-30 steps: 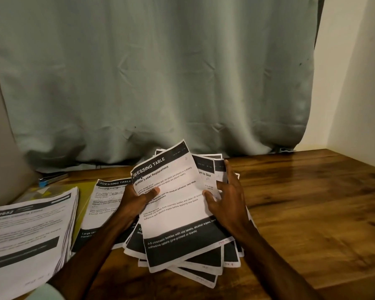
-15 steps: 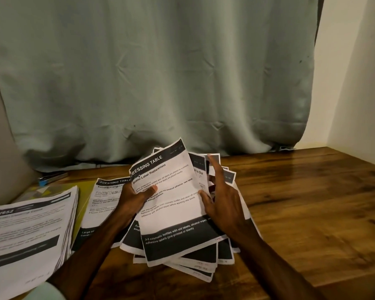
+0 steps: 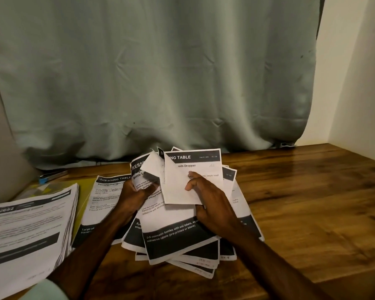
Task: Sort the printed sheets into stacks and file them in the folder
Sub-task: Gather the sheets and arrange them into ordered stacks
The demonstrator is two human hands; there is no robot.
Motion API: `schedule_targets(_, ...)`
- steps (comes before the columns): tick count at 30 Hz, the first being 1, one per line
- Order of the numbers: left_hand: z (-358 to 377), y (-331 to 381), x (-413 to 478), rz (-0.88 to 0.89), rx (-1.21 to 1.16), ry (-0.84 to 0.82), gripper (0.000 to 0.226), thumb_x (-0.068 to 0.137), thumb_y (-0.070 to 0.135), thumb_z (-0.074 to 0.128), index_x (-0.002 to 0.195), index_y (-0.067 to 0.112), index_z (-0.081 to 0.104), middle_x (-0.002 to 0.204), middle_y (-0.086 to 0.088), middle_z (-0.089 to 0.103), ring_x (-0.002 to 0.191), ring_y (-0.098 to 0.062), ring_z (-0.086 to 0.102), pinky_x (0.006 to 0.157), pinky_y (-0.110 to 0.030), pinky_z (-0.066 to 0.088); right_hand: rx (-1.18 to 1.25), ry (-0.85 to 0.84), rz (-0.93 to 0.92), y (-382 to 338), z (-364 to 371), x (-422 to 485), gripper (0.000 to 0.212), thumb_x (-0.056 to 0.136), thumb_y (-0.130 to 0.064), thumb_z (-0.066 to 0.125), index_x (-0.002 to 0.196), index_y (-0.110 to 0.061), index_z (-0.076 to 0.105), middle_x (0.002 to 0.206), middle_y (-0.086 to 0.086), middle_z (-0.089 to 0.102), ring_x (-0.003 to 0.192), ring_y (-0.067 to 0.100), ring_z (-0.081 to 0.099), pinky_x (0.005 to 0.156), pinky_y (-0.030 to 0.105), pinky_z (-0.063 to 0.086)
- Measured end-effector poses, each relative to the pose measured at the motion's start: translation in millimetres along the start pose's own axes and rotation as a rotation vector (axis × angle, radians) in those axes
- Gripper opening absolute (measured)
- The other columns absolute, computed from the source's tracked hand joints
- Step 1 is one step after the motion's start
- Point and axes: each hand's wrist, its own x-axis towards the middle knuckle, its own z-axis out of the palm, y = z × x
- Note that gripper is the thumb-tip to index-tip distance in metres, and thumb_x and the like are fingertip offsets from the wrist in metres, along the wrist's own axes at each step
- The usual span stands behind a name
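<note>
Head view has your right hand (image 3: 212, 204) pinching one sheet (image 3: 195, 169) (the one whose heading ends "with Dropper") near its lower left corner. The thumb is on the printed face and the fingers are tucked behind, so that grip is narrow and holding paper. The sheet is lifted clear of the pile (image 3: 182, 241), its long axis running away from you and its top edge toward the curtain (image 3: 160, 72). Your left hand (image 3: 139, 191) is curled round the upper left edge of the pile's top sheets and bends them up, so one corner flips over to show its blank back. That grip is also closed on paper. The pile sits fanned and untidy on the counter (image 3: 312, 202), straight in front of you and under both hands. The sorted paper is all to your left. A thin stack (image 3: 105, 198) lies on what looks like the yellow folder (image 3: 86, 198), just beside the pile and partly under your left forearm. A thick stack (image 3: 28, 230) sits further left, at the near edge. So the lifted sheet probably has to travel left, across your left wrist. Your left hand is the nearer one to either stack, but it is busy holding the pile. The sheet's header reads like the thin stack's, so that is probably where it goes. Keep it lifted as you cross, or it may catch the bent-up sheets.
</note>
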Motion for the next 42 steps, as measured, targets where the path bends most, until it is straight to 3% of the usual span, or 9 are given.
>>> schedule_targets(4, 0, 2, 1, -0.018, -0.024, -0.028, 0.029, 0.083, 0.005, 0.081, 0.106, 0.013, 0.065, 0.088, -0.006, 0.079, 0.077, -0.023, 0.077, 0.060, -0.035, 0.061, 0.236, -0.093, 0.173, -7, -4, 3, 0.065, 0.091, 0.000, 0.069, 0.136, -0.036, 0.038, 0.147, -0.008, 0.051, 0.135, 0.011, 0.050, 0.106, 0.026, 0.050)
schedule_targets(8, 0, 1, 1, -0.020, -0.064, -0.057, 0.038, 0.079, 0.007, 0.083, 0.110, 0.017, 0.064, 0.095, -0.006, 0.079, 0.081, -0.022, 0.077, 0.064, -0.038, 0.062, 0.275, 0.045, 0.112, -7, -8, 2, 0.064, 0.088, 0.010, 0.066, 0.134, -0.033, 0.054, 0.134, -0.015, 0.057, 0.125, -0.006, 0.051, 0.100, 0.006, 0.042)
schedule_targets(14, -10, 3, 1, 0.021, 0.001, -0.115, 0.095, 0.046, 0.022, 0.103, 0.131, 0.019, 0.060, 0.114, -0.007, 0.076, 0.101, -0.031, 0.074, 0.085, -0.054, 0.060, 0.372, 0.095, 0.070, 7, -3, 1, 0.047, 0.079, 0.015, 0.069, 0.111, -0.019, 0.077, 0.123, -0.011, 0.071, 0.123, 0.004, 0.061, 0.108, 0.026, 0.047)
schedule_targets(20, -6, 7, -5, 0.052, -0.012, -0.122, 0.092, 0.041, 0.019, 0.102, 0.125, 0.016, 0.062, 0.108, -0.009, 0.077, 0.097, -0.032, 0.075, 0.081, -0.051, 0.061, 0.562, 0.116, 0.114, 9, -5, 3, 0.024, 0.083, 0.001, 0.079, 0.097, -0.018, 0.080, 0.113, -0.005, 0.076, 0.112, 0.014, 0.069, 0.105, 0.042, 0.052)
schedule_targets(28, -9, 4, 1, 0.088, 0.107, -0.090, 0.113, 0.026, 0.045, 0.103, 0.128, 0.022, 0.059, 0.115, -0.003, 0.074, 0.106, -0.028, 0.071, 0.088, -0.052, 0.060, 0.479, -0.180, 0.209, 13, -4, 10, 0.052, 0.074, 0.009, 0.079, 0.097, -0.037, 0.078, 0.150, -0.014, 0.052, 0.143, 0.003, 0.040, 0.121, 0.026, 0.025)
schedule_targets(32, -4, 13, -7, 0.253, 0.159, -0.129, 0.104, 0.052, 0.012, 0.100, 0.140, 0.028, 0.047, 0.125, 0.006, 0.067, 0.114, -0.010, 0.067, 0.085, -0.026, 0.059, 0.512, -0.267, 0.189, 11, -15, 11, 0.047, 0.076, 0.013, 0.072, 0.093, -0.029, 0.081, 0.149, -0.014, 0.053, 0.143, 0.000, 0.039, 0.121, 0.025, 0.022)
schedule_targets(35, -2, 14, -7, 0.377, 0.172, -0.170, 0.100, 0.071, 0.002, 0.088, 0.152, 0.027, 0.035, 0.145, 0.003, 0.057, 0.131, -0.016, 0.058, 0.100, -0.031, 0.053, 0.514, -0.323, 0.185, 18, -20, 10, 0.040, 0.080, 0.008, 0.071, 0.091, -0.028, 0.081, 0.146, -0.018, 0.055, 0.142, 0.000, 0.041, 0.122, 0.032, 0.024)
schedule_targets(38, -3, 14, -7, 0.405, 0.213, -0.212, 0.102, 0.075, -0.002, 0.086, 0.154, 0.032, 0.031, 0.148, 0.000, 0.054, 0.133, -0.022, 0.057, 0.101, -0.038, 0.053, 0.494, -0.363, 0.206, 21, -20, 8, 0.031, 0.081, 0.006, 0.071, 0.091, -0.021, 0.082, 0.146, -0.016, 0.055, 0.142, 0.001, 0.042, 0.122, 0.032, 0.024)
schedule_targets(42, -5, 9, -4, 0.430, 0.275, -0.209, 0.089, 0.082, -0.004, 0.080, 0.148, 0.040, 0.038, 0.143, 0.006, 0.057, 0.131, -0.014, 0.057, 0.098, -0.026, 0.054, 0.495, -0.390, 0.243, 17, -21, 8, 0.032, 0.080, 0.009, 0.069, 0.088, -0.019, 0.082, 0.145, -0.013, 0.057, 0.139, -0.003, 0.043, 0.118, 0.022, 0.026)
